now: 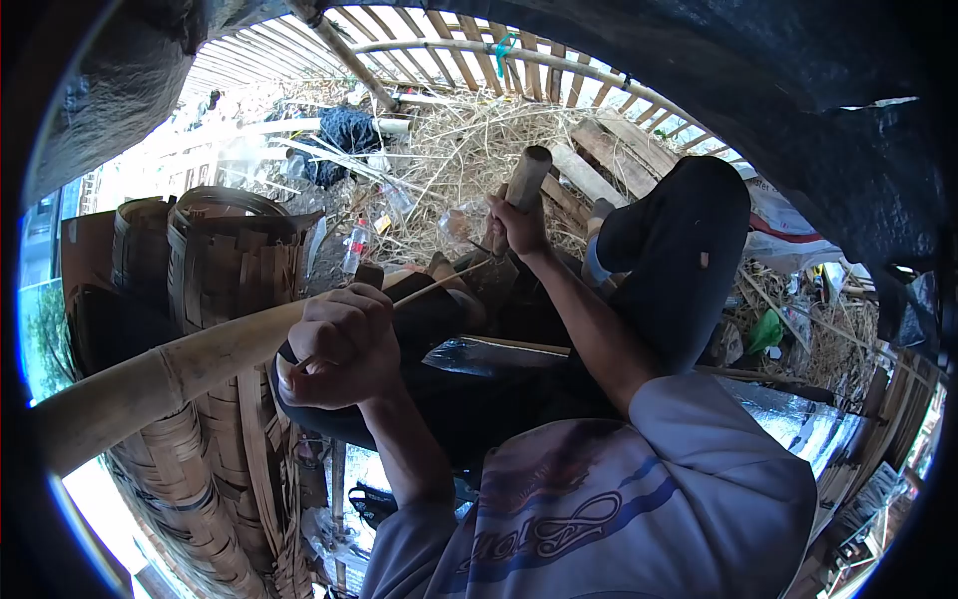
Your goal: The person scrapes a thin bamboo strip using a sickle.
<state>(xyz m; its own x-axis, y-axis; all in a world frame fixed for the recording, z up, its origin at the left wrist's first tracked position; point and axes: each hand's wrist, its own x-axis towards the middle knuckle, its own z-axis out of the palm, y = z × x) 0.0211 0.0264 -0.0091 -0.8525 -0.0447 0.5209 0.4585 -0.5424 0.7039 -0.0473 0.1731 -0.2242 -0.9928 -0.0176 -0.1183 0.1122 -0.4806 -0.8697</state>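
My left hand (344, 344) is closed in a fist beside a thick bamboo pole (165, 384), which passes behind it. A thin bamboo strip (441, 283) runs from that fist towards my right hand, and a short thin end shows by the left thumb. A dark block-like wooden end (369, 276) sticks up just beyond the knuckles. My right hand (519, 228) is wrapped round a thick, round wooden handle (529, 172) that points up and away. What lies at the handle's lower end is mostly hidden by the hand and shadow.
Woven bamboo rolls (215, 299) stand at the left. Straw (469, 130), wooden boards (609, 160), a plastic bottle (355, 245) and a dark blue bundle (344, 135) lie on the ground ahead. A slatted bamboo fence (469, 55) is behind them. Dark sheeting (788, 60) hangs overhead.
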